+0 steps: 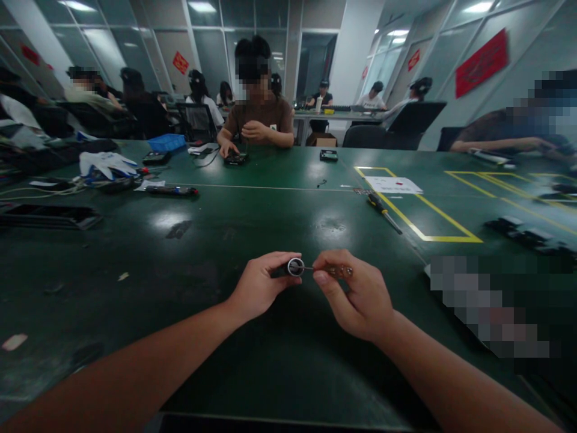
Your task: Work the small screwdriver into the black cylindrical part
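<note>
The left hand is closed around a short dark cylinder with a bright rim, held over the green table in front of the wearer, its open end turned toward the camera; the right hand is pinched on a thin-shafted tool, whose shaft reaches across to the cylinder's mouth. For good control, I would have the left grip firm but set back from the rim, leaving the opening in sight, while the right fingers guide the shaft lightly, without prying hard against the edge; a slip could send the tip toward the left thumb or fingertips. Whether the tip sits inside the mouth or only crosses the rim, I cannot tell, and the interior is too small and dim to read. The left hand hides most of the cylinder's body, the right fingers cover part of the tool's handle, and pixelation masks the object at the right
</note>
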The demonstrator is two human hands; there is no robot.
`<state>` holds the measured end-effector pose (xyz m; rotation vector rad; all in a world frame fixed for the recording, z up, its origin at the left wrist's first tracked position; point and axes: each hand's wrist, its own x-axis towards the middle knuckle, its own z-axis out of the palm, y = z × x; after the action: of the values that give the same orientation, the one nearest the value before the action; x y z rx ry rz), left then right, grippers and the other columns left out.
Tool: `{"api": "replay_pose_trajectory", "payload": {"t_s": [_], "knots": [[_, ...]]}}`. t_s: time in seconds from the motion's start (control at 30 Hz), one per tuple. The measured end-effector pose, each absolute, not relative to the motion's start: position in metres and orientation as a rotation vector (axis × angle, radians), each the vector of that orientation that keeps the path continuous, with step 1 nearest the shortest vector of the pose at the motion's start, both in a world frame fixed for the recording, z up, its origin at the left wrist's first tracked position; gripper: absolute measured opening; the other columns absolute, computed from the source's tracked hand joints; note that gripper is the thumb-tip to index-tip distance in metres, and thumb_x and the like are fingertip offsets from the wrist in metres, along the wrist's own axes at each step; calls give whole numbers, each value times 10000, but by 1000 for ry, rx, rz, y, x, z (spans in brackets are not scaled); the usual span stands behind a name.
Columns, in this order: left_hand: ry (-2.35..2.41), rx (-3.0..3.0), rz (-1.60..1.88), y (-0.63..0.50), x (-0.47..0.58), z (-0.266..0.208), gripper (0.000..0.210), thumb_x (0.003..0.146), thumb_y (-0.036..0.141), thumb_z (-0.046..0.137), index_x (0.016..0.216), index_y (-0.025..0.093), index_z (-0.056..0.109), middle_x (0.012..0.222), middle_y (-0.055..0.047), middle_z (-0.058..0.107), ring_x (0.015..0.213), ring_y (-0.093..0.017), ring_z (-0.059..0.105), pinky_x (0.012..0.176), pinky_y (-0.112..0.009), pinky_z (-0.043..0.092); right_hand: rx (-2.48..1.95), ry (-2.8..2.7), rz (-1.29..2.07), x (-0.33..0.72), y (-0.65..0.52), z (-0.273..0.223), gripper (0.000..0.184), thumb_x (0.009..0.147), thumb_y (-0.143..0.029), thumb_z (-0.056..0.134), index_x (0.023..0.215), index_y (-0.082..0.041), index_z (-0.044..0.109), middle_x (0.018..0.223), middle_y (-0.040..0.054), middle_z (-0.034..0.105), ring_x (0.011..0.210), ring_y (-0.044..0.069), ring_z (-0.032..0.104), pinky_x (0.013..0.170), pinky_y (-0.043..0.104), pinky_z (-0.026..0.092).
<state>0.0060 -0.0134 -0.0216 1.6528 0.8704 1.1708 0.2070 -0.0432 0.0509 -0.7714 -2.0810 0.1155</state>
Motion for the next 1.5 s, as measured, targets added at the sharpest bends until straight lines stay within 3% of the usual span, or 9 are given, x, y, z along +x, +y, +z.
{"api": "replay_pose_trajectory", "payload": {"t_s": [0.8,1.1,1.37,1.5], "knots": [[892,1631,1214,-12,6,-20,406,783,232,822,1182,254,752,1220,-76,716,1149,-257,670,1079,-446,498,-818,-2040,194,208,-44,51,35,975,-203,547,983,-216,579,775,-13,636,646,130,607,613,267,444],[908,1665,1200,-13,6,-20,442,767,188,827,1196,260,747,1226,-60,716,1171,-243,659,1125,-454,468,-1069,-1686,458,205,-34,40,209,1047,-350,481,924,-217,587,705,-22,603,637,146,590,612,288,442],[853,1627,1206,-12,5,-22,404,790,253,818,1188,246,750,1239,-87,709,1173,-266,660,1092,-457,489,-834,-2055,139,206,-42,53,23,965,-211,565,964,-210,589,792,14,650,660,151,606,608,286,444],[870,1612,1228,-11,6,-21,389,806,235,792,1192,238,749,1248,-91,711,1170,-258,664,1082,-432,489,-614,-2267,98,202,-48,57,55,933,-162,590,978,-194,595,776,22,621,673,157,560,614,292,431]]}}
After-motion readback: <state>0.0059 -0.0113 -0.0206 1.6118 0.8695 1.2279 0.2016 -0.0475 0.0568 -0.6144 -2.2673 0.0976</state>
